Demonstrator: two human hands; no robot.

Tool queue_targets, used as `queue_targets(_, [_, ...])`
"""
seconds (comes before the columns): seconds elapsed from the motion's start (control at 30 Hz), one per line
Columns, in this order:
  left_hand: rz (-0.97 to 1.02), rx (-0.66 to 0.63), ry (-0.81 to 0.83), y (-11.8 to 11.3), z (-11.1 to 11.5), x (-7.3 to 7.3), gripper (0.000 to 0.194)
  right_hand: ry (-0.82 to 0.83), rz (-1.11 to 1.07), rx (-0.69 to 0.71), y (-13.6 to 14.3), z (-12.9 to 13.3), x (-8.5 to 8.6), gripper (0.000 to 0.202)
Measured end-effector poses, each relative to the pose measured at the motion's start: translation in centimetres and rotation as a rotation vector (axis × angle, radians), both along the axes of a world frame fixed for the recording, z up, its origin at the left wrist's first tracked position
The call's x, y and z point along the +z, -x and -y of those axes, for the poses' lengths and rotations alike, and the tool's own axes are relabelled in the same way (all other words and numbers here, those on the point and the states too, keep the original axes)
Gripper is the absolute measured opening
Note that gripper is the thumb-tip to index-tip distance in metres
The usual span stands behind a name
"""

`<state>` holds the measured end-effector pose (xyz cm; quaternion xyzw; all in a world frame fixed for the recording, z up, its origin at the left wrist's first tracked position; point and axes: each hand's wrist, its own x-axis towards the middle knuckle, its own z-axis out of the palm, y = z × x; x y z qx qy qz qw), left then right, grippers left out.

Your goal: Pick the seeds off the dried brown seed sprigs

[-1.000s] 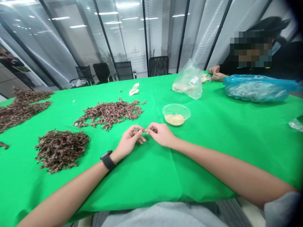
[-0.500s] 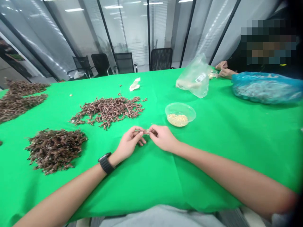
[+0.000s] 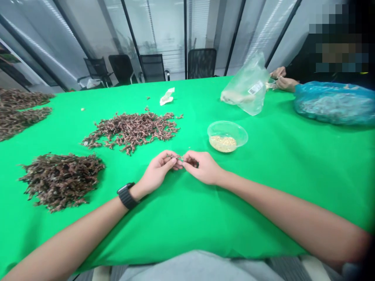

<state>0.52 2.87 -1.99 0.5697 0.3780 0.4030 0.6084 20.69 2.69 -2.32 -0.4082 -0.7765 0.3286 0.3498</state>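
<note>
In front of me, my left hand is closed in a pinch on a small, dried, brown knobbly piece. My right hand, also pinched, meets the piece's right end with its fingertips; whatever sits between them is too small to make out. To the upper right of my hands stands a clear plastic bowl holding pale yellow bits. Beyond my left hand is a spread heap of similar brown pieces. A denser, darker heap of dried pieces lies left of my left wrist.
More brown heaps lie at the far left of the green-covered table. A crumpled white paper, a clear plastic bag and a full blue bag lie farther back. Another person's hands work at the right.
The view has tilted slightly downward. My right fingers have shifted a little at the small piece's right end; my left hand keeps its pinch.
</note>
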Motion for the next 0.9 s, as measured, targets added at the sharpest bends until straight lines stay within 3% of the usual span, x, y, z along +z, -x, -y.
queue_targets(0.63, [0.105,-0.017,0.124,0.66,-0.39,-0.25,0.025,0.105,-0.141,-0.047,0.19,-0.19,-0.32,0.010])
queue_targets(0.9, [0.118,0.028,0.157,0.54,-0.12,-0.05,0.027,0.058,-0.098,-0.041,0.37,0.64,0.13,0.011])
